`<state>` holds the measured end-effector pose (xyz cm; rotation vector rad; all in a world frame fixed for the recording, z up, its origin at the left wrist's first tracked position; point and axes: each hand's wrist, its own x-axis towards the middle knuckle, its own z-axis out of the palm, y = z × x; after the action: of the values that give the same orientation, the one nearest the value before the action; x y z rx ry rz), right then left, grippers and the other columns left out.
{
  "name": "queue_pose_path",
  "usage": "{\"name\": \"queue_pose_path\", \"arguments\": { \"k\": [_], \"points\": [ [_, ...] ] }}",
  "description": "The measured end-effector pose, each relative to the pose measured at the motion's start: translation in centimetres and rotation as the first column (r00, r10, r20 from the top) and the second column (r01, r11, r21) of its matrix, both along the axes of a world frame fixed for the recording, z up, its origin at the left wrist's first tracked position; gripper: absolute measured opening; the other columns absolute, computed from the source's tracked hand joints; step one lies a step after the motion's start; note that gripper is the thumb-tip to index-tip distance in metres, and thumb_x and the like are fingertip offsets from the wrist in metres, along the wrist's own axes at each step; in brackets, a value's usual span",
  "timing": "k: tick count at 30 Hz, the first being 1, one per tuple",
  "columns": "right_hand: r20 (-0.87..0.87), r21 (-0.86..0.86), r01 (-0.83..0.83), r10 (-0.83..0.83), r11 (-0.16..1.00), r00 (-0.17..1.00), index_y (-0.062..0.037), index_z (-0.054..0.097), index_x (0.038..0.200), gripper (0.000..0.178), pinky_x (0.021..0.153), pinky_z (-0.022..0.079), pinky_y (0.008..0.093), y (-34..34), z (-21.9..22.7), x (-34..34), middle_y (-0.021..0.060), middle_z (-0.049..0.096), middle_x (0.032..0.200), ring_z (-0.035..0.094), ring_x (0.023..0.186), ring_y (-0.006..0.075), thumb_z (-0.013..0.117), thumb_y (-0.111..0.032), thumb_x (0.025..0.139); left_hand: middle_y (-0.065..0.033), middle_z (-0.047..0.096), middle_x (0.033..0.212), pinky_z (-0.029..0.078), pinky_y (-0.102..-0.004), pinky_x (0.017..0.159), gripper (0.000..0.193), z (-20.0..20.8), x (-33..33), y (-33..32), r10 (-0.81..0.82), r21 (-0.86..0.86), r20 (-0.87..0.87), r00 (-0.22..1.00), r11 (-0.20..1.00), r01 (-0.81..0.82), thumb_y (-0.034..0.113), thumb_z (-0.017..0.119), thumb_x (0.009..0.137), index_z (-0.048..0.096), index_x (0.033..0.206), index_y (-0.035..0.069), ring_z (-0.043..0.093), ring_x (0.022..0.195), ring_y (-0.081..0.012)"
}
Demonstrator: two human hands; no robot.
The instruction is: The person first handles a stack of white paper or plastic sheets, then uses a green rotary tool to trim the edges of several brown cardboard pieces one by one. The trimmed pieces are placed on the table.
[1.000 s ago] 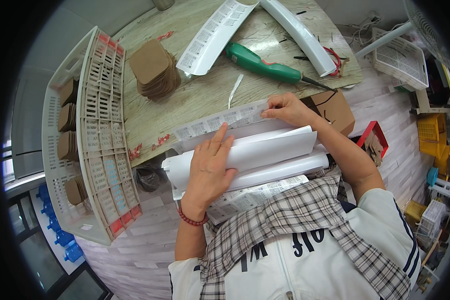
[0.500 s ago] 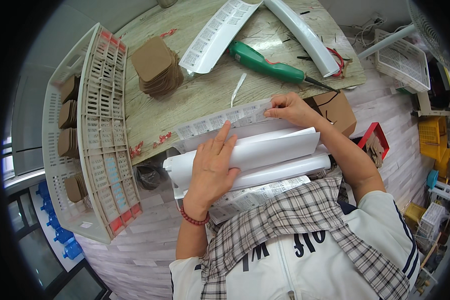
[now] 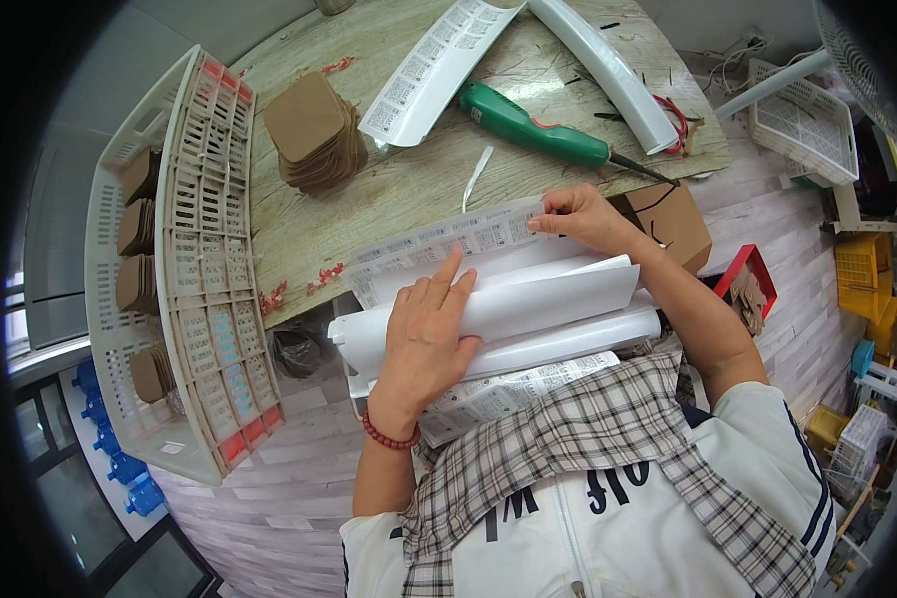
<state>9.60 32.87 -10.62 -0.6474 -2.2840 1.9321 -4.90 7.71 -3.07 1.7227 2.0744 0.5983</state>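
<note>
Almost nothing has shifted since a second ago: my left hand [image 3: 424, 339] still lies flat and open on the white sheet stack [image 3: 558, 309] at the table edge, while my right hand [image 3: 583, 217] pinches the label sheet [image 3: 439, 244] by its far corner.

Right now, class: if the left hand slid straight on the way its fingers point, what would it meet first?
The left hand points up and right across the white roll. It would probably first reach the label sheet just beyond its fingertips; depth is unclear.
</note>
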Motion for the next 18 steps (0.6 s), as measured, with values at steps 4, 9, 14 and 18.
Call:
{"name": "queue_pose_path", "arguments": {
  "k": [4, 9, 14, 18],
  "points": [
    [0.006, -0.009, 0.007, -0.007, 1.000, 1.000, -0.0009, 0.066, 0.075, 0.026, 0.056, 0.036, 0.0245, 0.03, -0.30, 0.00, -0.0030, 0.054, 0.065, 0.046, 0.064, 0.0053, 0.074, -0.023, 0.086, -0.0179, 0.048, 0.140, 0.042, -0.0388, 0.090, 0.068, -0.36, -0.12, 0.02, -0.031, 0.048, -0.053, 0.998, 0.998, 0.034, 0.010, 0.076, 0.061, 0.054, 0.125, -0.002, 0.054, 0.104, -0.0295],
    [0.017, -0.015, 0.023, -0.022, 1.000, 1.000, -0.0017, 0.066, 0.076, 0.025, 0.053, 0.034, 0.0240, -0.03, -0.42, -0.01, -0.0045, 0.052, 0.064, 0.044, 0.062, 0.0041, 0.073, -0.023, 0.087, -0.0186, 0.052, 0.136, 0.041, -0.0396, 0.090, 0.070, -0.39, -0.29, 0.07, -0.037, 0.028, -0.041, 0.998, 0.999, 0.038, 0.011, 0.077, 0.062, 0.053, 0.127, -0.002, 0.053, 0.105, -0.0309],
    [0.014, -0.047, 0.031, -0.031, 0.998, 0.999, -0.0021, 0.065, 0.075, 0.026, 0.054, 0.034, 0.0238, -0.12, -0.29, -0.04, -0.0049, 0.051, 0.064, 0.043, 0.063, 0.0043, 0.072, -0.024, 0.088, -0.0181, 0.055, 0.131, 0.041, -0.0394, 0.091, 0.069, -0.48, -0.41, 0.15, -0.050, 0.030, -0.041, 0.998, 0.998, 0.051, 0.012, 0.076, 0.062, 0.053, 0.126, -0.001, 0.053, 0.105, -0.0309],
    [0.026, -0.053, 0.035, -0.033, 0.998, 0.999, -0.0018, 0.064, 0.076, 0.025, 0.056, 0.035, 0.0234, -0.02, -0.40, 0.05, -0.0048, 0.052, 0.065, 0.044, 0.064, 0.0046, 0.071, -0.023, 0.088, -0.0165, 0.056, 0.131, 0.040, -0.0401, 0.096, 0.075, -0.21, -0.56, 0.40, -0.064, -0.010, -0.001, 0.998, 0.998, 0.064, 0.014, 0.079, 0.061, 0.052, 0.129, 0.000, 0.053, 0.110, -0.0319]
  ]
}}
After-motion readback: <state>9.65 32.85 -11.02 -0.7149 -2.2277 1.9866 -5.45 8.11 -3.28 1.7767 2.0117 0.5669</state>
